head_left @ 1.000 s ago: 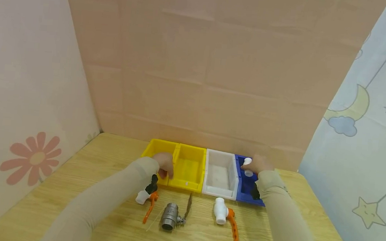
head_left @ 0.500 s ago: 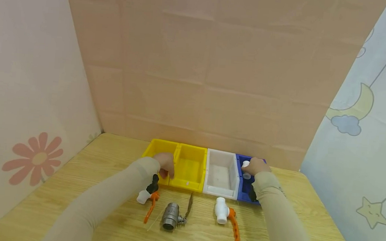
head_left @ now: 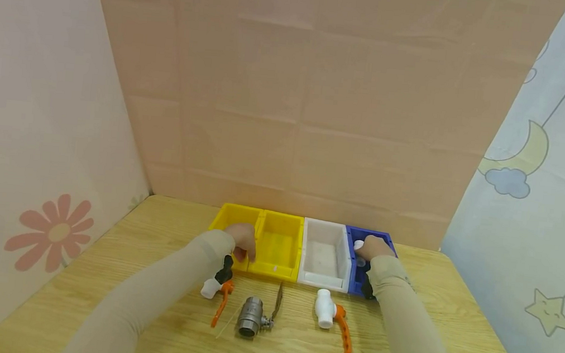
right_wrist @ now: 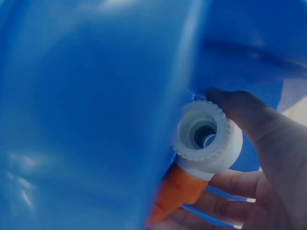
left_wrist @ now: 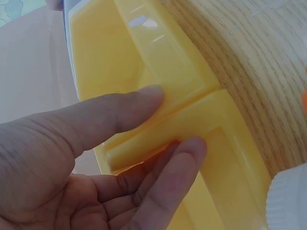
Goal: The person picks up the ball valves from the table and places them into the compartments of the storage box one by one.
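My left hand [head_left: 243,239] is at the shared edge of two yellow bins [left_wrist: 163,52]. In the left wrist view its thumb lies on one side of the paired walls and its fingers on the other, pinching them. At the far right, my right hand [head_left: 376,247] reaches into a blue bin [head_left: 369,231]. It grips a white ball valve [right_wrist: 234,146] with an orange handle [right_wrist: 180,192], thumb on the white body and fingers beneath. The bin's blue wall hides part of the handle in the right wrist view.
A white bin [head_left: 321,281] stands between the yellow and blue ones. On the wooden table in front lie a steel ball valve [head_left: 250,316], a white valve with an orange lever [head_left: 324,309] and a smaller such valve [head_left: 211,288] near the left sleeve.
My right hand has lowered into the blue bin with the ball valve, shifting slightly left. My left hand keeps its hold on the yellow bins' edge.
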A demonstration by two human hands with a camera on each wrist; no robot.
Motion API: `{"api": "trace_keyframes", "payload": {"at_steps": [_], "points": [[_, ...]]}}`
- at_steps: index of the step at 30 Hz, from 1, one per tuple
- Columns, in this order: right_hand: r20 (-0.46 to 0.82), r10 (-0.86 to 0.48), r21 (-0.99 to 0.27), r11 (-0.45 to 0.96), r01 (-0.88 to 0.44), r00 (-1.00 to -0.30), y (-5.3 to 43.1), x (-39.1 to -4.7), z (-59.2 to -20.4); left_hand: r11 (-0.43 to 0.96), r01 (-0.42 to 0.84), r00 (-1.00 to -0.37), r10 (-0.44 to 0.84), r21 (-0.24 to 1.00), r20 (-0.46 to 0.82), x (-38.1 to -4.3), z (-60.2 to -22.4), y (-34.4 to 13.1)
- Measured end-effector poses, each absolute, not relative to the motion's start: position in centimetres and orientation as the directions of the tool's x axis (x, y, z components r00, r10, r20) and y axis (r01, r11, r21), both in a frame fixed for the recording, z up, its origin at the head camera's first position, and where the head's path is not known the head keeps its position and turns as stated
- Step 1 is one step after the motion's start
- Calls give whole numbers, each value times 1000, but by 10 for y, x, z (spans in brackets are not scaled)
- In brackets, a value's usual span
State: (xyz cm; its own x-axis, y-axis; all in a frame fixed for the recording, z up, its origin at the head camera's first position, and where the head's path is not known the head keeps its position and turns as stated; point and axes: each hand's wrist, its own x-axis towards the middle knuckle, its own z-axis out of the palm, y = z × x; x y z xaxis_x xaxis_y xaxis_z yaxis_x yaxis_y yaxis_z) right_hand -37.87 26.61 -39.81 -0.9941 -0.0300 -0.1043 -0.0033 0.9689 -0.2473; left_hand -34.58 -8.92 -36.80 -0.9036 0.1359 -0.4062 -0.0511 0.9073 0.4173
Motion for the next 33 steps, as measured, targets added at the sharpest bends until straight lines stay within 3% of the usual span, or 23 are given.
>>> {"api": "trace_keyframes", "payload": {"at_steps": [33], "points": [[-157, -14, -239, 971, 24, -988, 268, -385, -415, 897, -57, -908, 136, 437, -397, -347, -372, -91]]}}
